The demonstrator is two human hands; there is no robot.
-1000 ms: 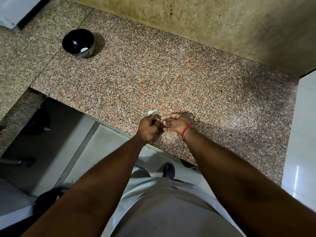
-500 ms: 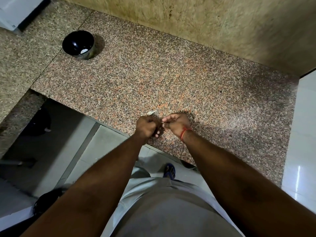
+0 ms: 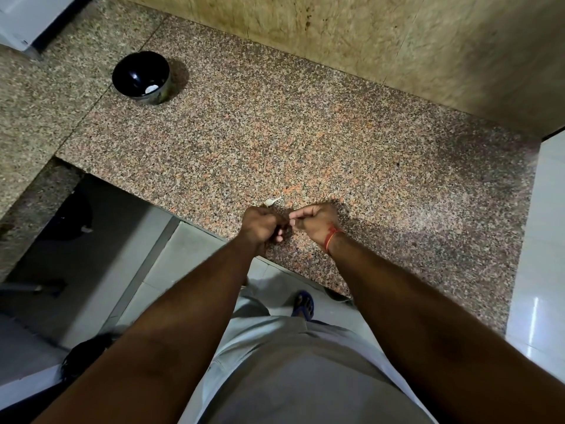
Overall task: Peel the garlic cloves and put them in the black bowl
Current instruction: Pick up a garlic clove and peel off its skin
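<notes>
Hands [image 3: 289, 223] drew slightly apart near the counter [image 3: 305, 142] front edge.

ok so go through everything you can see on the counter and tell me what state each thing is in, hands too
black bowl: upright on the counter, far left, one pale piece inside.
garlic piece: lying loose on the counter just beyond the hands, untouched.
left hand: fingers curled; whatever it holds is hidden.
right hand: fingers curled, fingertips pinched together toward the left hand.
red thread: tied round the right wrist.
</notes>
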